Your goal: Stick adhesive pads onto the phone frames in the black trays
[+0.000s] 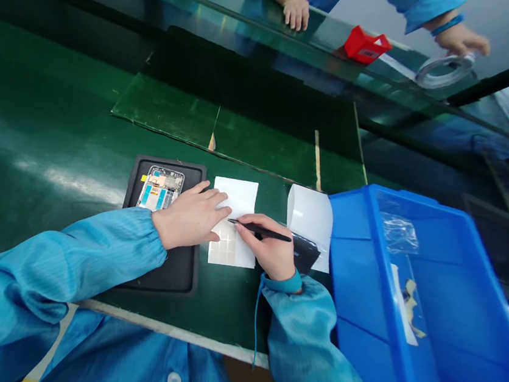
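My right hand (273, 248) is closed around black tweezers (268, 232), their tip over a white sheet (238, 192) that bears rows of pale, squarish stickers (224, 250). Fingers spread, my left hand (196, 216) reaches across from the left and its fingertips rest on that sheet's left side. Under my left forearm lies a black tray (187, 275) with an opened phone (162, 186) in it, its inner parts and blue patches showing. The phone's lower end is hidden by my arm.
Right of my right hand are a curled white sheet (309, 212) and a dark flat piece (305, 255). A blue bin (352, 257) stands beside them, with plastic wrap (399, 233) inside. Across the bench, a co-worker's hands are near a red box (366, 45) and a clear roll (445, 70).
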`<state>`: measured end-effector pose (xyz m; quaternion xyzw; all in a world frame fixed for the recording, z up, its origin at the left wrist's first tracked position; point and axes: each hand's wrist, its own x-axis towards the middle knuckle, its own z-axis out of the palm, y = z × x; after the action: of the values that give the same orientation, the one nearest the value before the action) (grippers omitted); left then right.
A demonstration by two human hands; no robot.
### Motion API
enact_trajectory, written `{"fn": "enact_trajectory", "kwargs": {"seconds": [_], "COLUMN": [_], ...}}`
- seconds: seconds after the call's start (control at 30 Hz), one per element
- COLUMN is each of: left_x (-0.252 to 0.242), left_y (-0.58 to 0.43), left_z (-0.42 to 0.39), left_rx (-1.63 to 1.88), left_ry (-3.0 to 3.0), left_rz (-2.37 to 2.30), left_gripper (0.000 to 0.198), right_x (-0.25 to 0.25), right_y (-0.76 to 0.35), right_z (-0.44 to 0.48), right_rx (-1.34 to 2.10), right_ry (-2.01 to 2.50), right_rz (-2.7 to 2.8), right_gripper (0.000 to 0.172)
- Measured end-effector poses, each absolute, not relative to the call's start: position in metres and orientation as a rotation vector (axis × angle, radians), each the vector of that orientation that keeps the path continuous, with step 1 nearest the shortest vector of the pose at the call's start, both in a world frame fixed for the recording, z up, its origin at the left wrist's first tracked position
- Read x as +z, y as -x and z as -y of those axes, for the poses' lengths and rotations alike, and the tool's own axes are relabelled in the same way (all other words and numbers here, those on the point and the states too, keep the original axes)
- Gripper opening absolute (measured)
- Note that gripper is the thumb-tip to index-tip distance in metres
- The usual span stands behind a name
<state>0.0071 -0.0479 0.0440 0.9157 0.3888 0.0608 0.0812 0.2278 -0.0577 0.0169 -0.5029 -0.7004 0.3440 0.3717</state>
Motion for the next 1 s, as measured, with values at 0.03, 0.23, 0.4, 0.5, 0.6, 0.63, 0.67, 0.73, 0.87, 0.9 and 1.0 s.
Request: {"fn": "enact_trajectory", "kwargs": {"seconds": [0.03,0.23,0.4,0.5,0.6,0.63,0.67,0.73,0.87,0.9,1.0], "left_x": [0.044,0.041,0.041,0.042,0.043,0.043,0.043,0.043,0.049,0.051,0.06], "left_y": [-0.007,-0.007,-0.007,-0.007,-0.007,-0.007,-0.007,-0.008,-0.007,-0.006,-0.004], "left_z": [0.048,0.048,0.048,0.048,0.048,0.048,0.049,0.049,0.046,0.044,0.039], "left_rx": [0.179,0.205,0.204,0.192,0.186,0.185,0.184,0.179,0.181,0.209,0.365], "left_ry": [-2.736,-2.738,-2.742,-2.741,-2.736,-2.734,-2.732,-2.728,-2.655,-2.609,-2.451], "left_rz": [-1.16,-1.16,-1.163,-1.161,-1.165,-1.167,-1.168,-1.166,-1.146,-1.136,-1.088], "left_gripper": [0.052,0.052,0.053,0.053,0.052,0.052,0.051,0.052,0.061,0.061,0.045], "right_x": [0.017,0.016,0.014,0.016,0.018,0.018,0.017,0.015,0.01,0.01,0.013], "right_y": [-0.228,-0.228,-0.228,-0.228,-0.228,-0.23,-0.231,-0.235,-0.24,-0.24,-0.236], "right_z": [0.058,0.057,0.057,0.057,0.058,0.058,0.058,0.059,0.059,0.06,0.06], "right_rx": [0.885,0.878,0.882,0.875,0.887,0.893,0.899,0.921,0.972,0.978,0.981], "right_ry": [1.291,1.292,1.28,1.295,1.322,1.327,1.324,1.306,1.273,1.266,1.223], "right_rz": [1.789,1.772,1.782,1.771,1.74,1.721,1.694,1.616,1.498,1.495,1.52], "right_gripper": [0.009,0.011,0.009,0.009,0.009,0.009,0.009,0.01,0.011,0.011,0.011]}}
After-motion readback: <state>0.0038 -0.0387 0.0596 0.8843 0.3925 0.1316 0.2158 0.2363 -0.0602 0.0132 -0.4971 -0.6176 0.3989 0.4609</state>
